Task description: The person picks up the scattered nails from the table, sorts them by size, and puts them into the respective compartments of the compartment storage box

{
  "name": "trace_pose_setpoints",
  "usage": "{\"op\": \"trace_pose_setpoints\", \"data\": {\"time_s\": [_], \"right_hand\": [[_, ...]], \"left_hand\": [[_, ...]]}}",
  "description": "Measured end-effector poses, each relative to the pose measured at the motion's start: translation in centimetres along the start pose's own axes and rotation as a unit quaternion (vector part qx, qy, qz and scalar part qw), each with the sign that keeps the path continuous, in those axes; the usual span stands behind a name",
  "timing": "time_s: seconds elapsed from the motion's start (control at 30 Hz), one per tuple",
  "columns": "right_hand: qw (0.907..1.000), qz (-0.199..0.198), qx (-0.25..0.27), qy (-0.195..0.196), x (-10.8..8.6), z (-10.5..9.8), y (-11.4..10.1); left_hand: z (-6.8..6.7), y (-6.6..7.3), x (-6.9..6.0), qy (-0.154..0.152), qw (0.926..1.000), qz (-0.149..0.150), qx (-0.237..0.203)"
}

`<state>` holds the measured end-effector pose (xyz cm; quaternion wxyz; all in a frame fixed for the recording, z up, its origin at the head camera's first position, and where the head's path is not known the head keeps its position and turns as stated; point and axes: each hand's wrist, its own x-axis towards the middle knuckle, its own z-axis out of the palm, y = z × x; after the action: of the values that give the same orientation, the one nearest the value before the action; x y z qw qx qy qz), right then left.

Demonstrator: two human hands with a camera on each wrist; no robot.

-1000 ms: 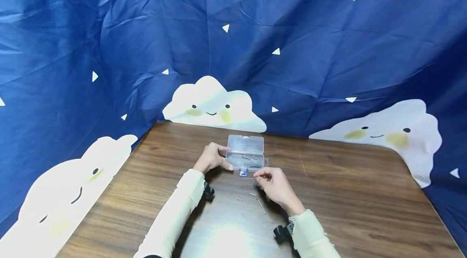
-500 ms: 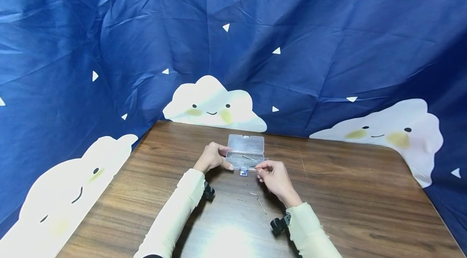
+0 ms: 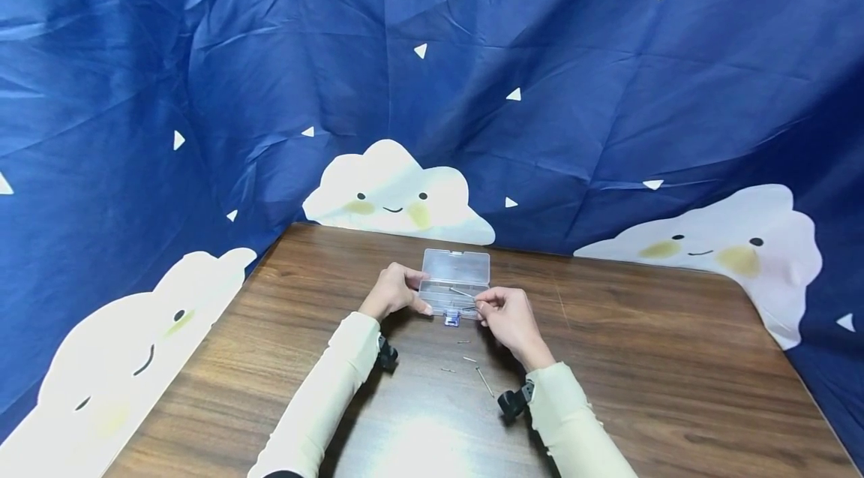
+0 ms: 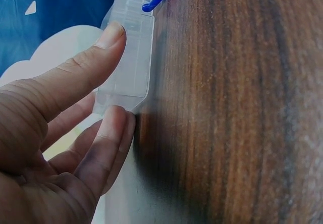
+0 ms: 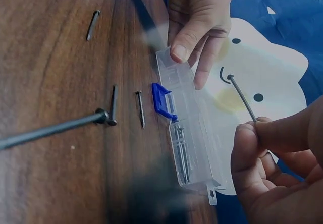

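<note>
A clear plastic box [image 3: 456, 268] lies with its lid raised near the far side of the table. My left hand [image 3: 394, 290] grips its left end; in the left wrist view the thumb lies on the front wall [image 4: 130, 65] and the fingers at the end. Between thumb and fingertips my right hand [image 3: 511, 322] pinches a nail [image 5: 242, 98] by one end, just over the box's right part. Several nails [image 5: 182, 151] are inside the box, seen through its wall. A blue latch [image 5: 160, 102] hangs at the front.
In front of the box, several loose nails lie on the wooden table [image 3: 641, 373]: short ones [image 5: 141, 110] and a longer one [image 3: 484, 382]. A blue cloth [image 3: 432, 88] with white clouds stands behind the table.
My right hand has moved forward, from the table before the box to over its right part, carrying the nail. The left hand stays on the box.
</note>
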<state>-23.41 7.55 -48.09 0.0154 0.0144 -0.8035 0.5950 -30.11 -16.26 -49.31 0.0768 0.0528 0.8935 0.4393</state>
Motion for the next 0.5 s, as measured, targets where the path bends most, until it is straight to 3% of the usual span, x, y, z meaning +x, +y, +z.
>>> {"op": "trace_pose_setpoints", "data": {"time_s": [0.5], "right_hand": [[0.9992, 0.008, -0.038, 0.004, 1.4, -0.1, 0.0]], "left_hand": [[0.1, -0.1, 0.1, 0.000, 1.0000, -0.003, -0.002]]}}
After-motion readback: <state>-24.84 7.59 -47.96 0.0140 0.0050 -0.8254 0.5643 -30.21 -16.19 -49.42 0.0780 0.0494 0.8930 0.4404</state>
